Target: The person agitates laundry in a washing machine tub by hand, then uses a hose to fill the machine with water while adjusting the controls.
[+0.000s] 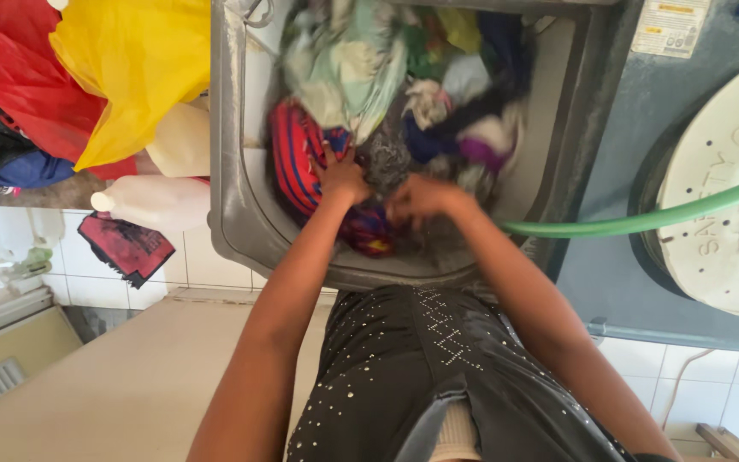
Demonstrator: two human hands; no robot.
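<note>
You had a dark, wet cloth (384,162) bunched between both hands, low in the grey wash tub (237,197), so its drip fell back inside. Your left hand (341,177) lay fingers spread on the red striped garment (294,158) beside it, pressing the heap down; your right hand (416,198) was curled around the cloth's end, though blur hid the exact grip. Other mixed laundry (369,68) filled the tub beyond. A green hose (643,221) ran in from the right, toward the tub.
</note>
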